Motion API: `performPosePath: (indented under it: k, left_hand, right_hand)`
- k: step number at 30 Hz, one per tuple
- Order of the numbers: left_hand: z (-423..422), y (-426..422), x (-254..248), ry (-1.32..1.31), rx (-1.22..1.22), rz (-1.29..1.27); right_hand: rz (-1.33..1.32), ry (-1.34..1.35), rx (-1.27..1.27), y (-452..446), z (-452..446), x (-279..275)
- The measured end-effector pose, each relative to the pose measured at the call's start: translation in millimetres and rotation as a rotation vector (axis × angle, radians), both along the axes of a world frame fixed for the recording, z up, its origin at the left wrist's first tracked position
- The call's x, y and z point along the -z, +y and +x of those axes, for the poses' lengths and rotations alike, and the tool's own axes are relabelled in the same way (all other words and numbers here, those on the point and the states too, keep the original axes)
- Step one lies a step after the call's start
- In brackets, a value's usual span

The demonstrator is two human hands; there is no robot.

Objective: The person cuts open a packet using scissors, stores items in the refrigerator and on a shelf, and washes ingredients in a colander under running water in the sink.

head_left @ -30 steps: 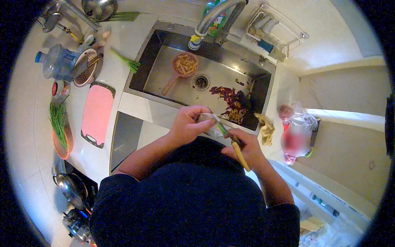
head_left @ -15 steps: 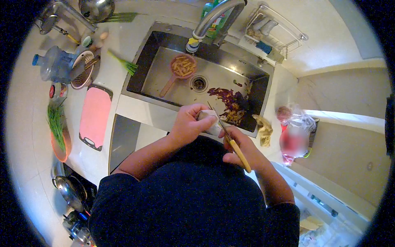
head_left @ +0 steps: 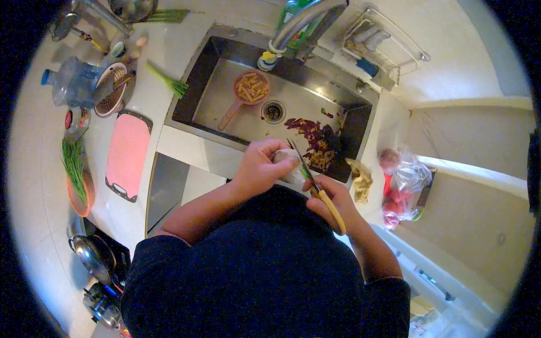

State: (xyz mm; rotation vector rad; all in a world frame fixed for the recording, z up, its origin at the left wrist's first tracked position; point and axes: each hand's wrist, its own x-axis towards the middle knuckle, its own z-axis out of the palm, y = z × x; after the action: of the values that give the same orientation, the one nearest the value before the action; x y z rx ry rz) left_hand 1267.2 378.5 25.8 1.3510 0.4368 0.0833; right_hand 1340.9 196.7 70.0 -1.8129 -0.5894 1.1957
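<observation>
Head view: left hand (head_left: 256,169) closed, thumb against curled fingers, pinching a whitish packet (head_left: 293,172) with a bit of green on its right side. Right hand (head_left: 336,198) closed around scissors (head_left: 330,210), yellow handle angled down toward the wearer, dark blades pointing up and left. Blade tips slightly apart, right by the packet. Can't tell whether the blades touch it. Packet sits between the two hands, at the near edge of the sink (head_left: 220,79), in front of the dark shirt (head_left: 265,265).

Beyond the grip, in the sink: dark red and yellowish scraps (head_left: 315,139) just past the blades; drain (head_left: 273,112) farther up and slightly left; pink long-handled scoop (head_left: 230,115) left of the drain, pale pieces (head_left: 251,88) inside. Faucet (head_left: 298,22) arches over the far side, green bottle (head_left: 292,34) behind it.

Left of the left hand, on the counter: pink cutting board (head_left: 128,155), then orange basket (head_left: 78,205) with long green stalks (head_left: 74,166). Cut green onion (head_left: 168,80) up and left, beside the sink.

Right of the right hand: crumpled tan item (head_left: 361,181) near the sink corner, red and clear plastic bags (head_left: 407,183) farther right.
</observation>
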Motion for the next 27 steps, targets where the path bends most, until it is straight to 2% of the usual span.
performPosePath:
  k: [5,11,14,17,20,23,26,27]
  left_hand:
    - [4,5,3,0.01,0.025,0.051]
    - [5,6,-5,0.024,0.036,0.029]
    - [4,7,-3,0.015,0.049,0.005]
    - [5,6,-2,0.026,0.032,-0.013]
    - [6,4,1,0.044,0.034,-0.046]
    - [7,6,-3,-0.02,0.066,-0.03]
    - [10,10,-11,0.001,0.112,-0.008]
    - [9,10,-9,0.003,0.107,-0.015]
  right_hand:
    - [0.04,0.1,-0.042,2,7,0]
    - [0.012,0.044,-0.076,9,8,-3]
    - [0.068,-0.07,-0.067,10,8,-1]
    - [-0.017,0.058,-0.017,11,6,-5]
    - [0.075,0.024,-0.001,9,6,1]
    - [-0.034,0.526,0.099,6,9,-6]
    - [0.198,0.753,0.166,5,8,-9]
    - [0.164,0.731,0.149,5,9,-8]
